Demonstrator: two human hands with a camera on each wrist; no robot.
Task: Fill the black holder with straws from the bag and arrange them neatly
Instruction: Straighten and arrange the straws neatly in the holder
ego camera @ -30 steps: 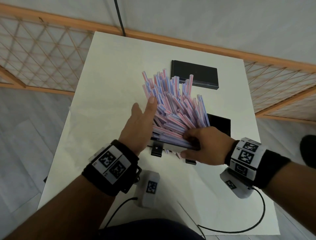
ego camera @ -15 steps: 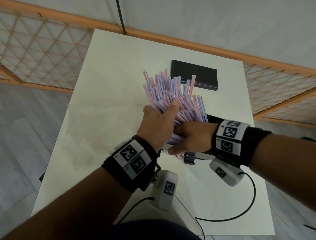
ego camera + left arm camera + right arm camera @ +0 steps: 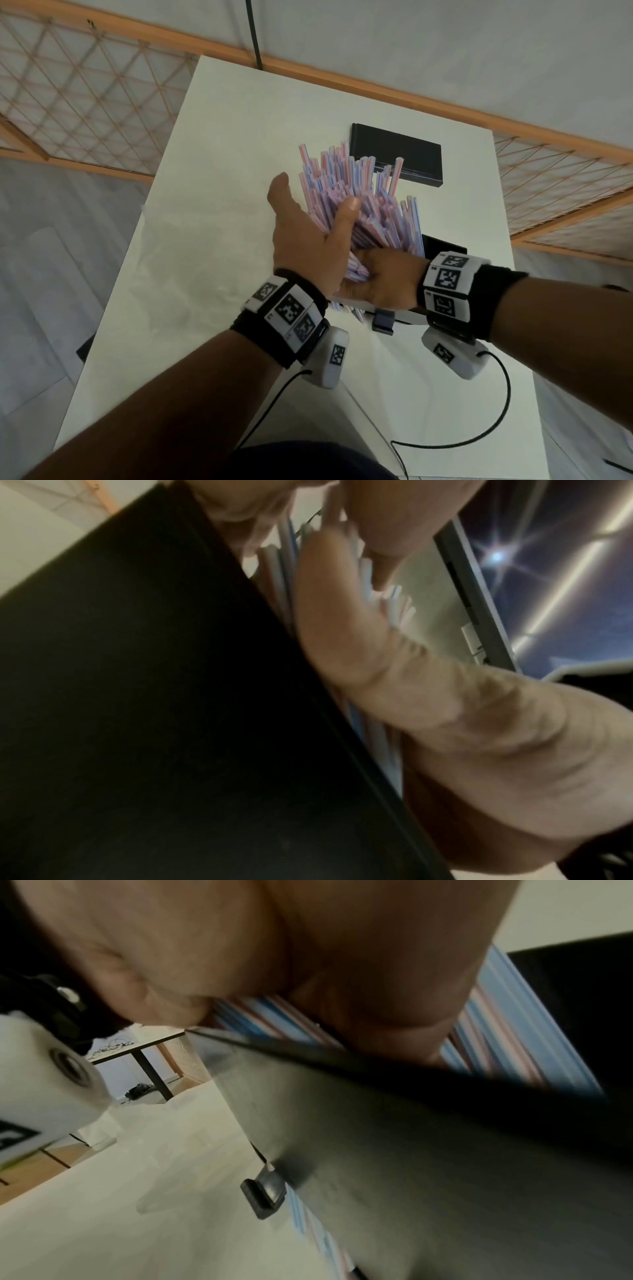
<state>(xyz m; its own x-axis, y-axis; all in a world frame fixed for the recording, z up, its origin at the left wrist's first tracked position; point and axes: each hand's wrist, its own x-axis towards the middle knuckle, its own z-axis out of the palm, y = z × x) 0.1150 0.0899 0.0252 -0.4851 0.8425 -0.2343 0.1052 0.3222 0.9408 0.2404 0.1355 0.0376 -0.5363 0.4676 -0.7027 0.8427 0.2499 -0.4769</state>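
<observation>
A thick bundle of pink-and-blue striped straws (image 3: 342, 192) stands fanned out in the black holder (image 3: 445, 245) near the table's middle. My left hand (image 3: 308, 222) wraps the bundle from the left, its thumb lying across the straws. Lower down, my right hand (image 3: 380, 281) grips the straws just above the holder's front wall. In the left wrist view a finger (image 3: 342, 628) presses the straws (image 3: 284, 569) against the dark holder wall (image 3: 137, 696). The right wrist view has the straws (image 3: 496, 1031) under my palm and the holder's front (image 3: 411, 1150) with a small black clip (image 3: 265, 1194).
A flat black box (image 3: 397, 154) lies behind the straws at the back of the white table (image 3: 222, 137). Faint clear plastic (image 3: 164, 274) lies on the table's left side. Black cables (image 3: 479, 428) trail over the near right. Wooden lattice fencing (image 3: 85, 102) surrounds the table.
My left hand went from lying flat against the bundle's left side to wrapping it with the thumb across. The right hand slid left, closer under the left hand.
</observation>
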